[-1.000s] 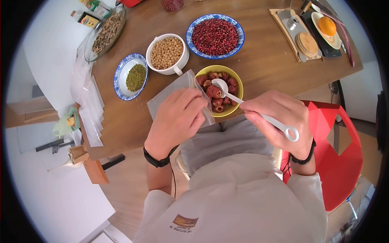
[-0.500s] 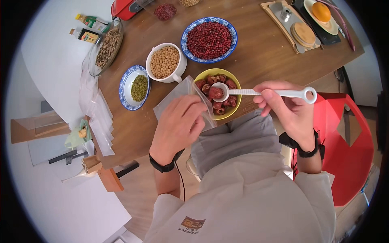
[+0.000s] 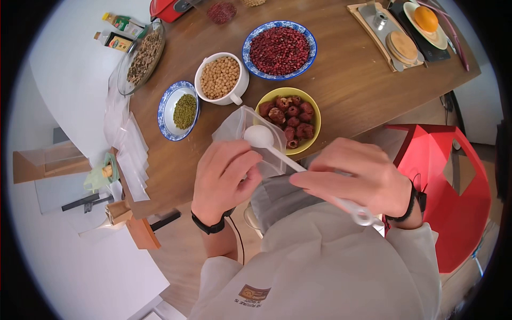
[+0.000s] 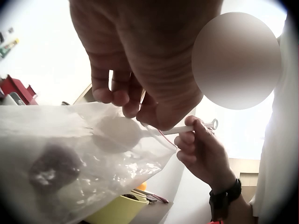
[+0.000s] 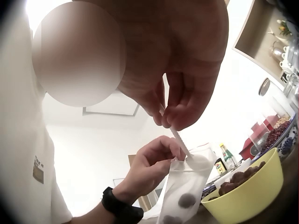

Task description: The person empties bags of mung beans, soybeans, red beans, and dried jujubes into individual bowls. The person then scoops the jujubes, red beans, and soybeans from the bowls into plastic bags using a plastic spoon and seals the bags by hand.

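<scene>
A clear zip bag (image 4: pixel 93 158) hangs from my left hand (image 3: pixel 220 178), whose fingers and thumb pinch it by its mouth. Dark round fruit pieces (image 4: pixel 55 168) show through the plastic low in the bag. The handle of a white plastic spoon (image 3: pixel 290 161) is in the fingers of my right hand (image 3: pixel 354 173). The spoon's round bowl (image 3: pixel 259 136) lies inside the bag's mouth, seen blurred through the plastic in the left wrist view. Just right of the bag stands a yellow bowl (image 5: pixel 252 198) of dried red fruit (image 3: pixel 293 120), which look like hawthorn.
Behind are a dish of green beans (image 3: pixel 185 111), a white pot of chickpeas (image 3: pixel 220 78) and a blue-rimmed bowl of red beans (image 3: pixel 280 50). Spare plastic bags (image 3: pixel 130 160) lie along the left table edge. A red chair (image 3: pixel 437 213) is at the right.
My right hand has swung the spoon left from over the yellow bowl, carrying its bowl into the bag's mouth. The bag now gapes wider, while my left hand keeps its pinch.
</scene>
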Available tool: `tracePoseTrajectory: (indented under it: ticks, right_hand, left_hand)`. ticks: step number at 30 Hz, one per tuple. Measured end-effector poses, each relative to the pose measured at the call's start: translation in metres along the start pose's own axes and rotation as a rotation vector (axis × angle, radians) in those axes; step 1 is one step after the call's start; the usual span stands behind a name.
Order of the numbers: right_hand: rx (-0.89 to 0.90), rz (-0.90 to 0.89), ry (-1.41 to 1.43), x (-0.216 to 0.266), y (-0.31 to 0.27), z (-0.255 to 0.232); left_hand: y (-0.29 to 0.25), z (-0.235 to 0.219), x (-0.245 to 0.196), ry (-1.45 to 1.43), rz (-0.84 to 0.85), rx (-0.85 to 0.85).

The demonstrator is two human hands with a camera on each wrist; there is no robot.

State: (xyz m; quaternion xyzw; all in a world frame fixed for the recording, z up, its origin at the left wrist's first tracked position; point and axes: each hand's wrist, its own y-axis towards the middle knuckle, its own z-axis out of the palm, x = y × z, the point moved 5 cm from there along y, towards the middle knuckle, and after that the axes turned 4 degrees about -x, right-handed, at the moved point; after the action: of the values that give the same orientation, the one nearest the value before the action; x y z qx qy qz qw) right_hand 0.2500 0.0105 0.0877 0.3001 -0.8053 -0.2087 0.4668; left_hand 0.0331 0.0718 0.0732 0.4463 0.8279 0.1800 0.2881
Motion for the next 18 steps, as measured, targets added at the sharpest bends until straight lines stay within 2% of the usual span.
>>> tracePoseTrajectory:
  ticks: [1,3,4,6,7,8,10,12,14,17,18]
  right_hand:
    - [0.01,-0.004,0.005,0.002,0.001,-0.004]
    - [-0.127,0.002,-0.047,0.004,0.004,-0.024]
    - [-0.116,-0.002,-0.044,0.003,0.004,-0.029]
    - [-0.206,0.105,-0.162,-0.006,0.0,-0.047]
    - [-0.182,0.202,-0.186,-0.009,0.0,-0.051]
    - [-0.171,0.198,-0.187,-0.011,0.001,-0.051]
    - [-0.125,0.181,-0.264,-0.017,0.002,-0.047]
    - [-0.079,0.168,-0.242,-0.022,0.005,-0.037]
    - [-0.045,0.106,-0.141,-0.024,0.012,-0.024]
    - [0.012,0.094,-0.125,-0.032,0.018,-0.007]
    - [0.036,0.099,-0.118,-0.034,0.019,-0.003]
  left_hand:
    - [-0.004,-0.004,0.0,0.025,0.007,-0.015]
    - [-0.011,-0.017,0.003,0.084,-0.031,-0.034]
    - [-0.014,-0.024,0.006,0.139,-0.059,-0.045]
    - [-0.02,-0.04,0.013,0.16,-0.045,-0.115]
    - [-0.025,-0.05,0.016,0.197,-0.08,-0.194]
    - [-0.029,-0.059,0.019,0.234,-0.116,-0.273]
    - [-0.028,-0.063,0.016,0.23,-0.122,-0.278]
    - [-0.022,-0.052,0.011,0.176,-0.076,-0.093]
    - [-0.018,-0.04,0.01,0.192,-0.069,-0.075]
    - [-0.014,-0.022,0.006,0.098,-0.053,0.06]
    - [-0.015,-0.02,0.007,0.101,-0.059,0.05]
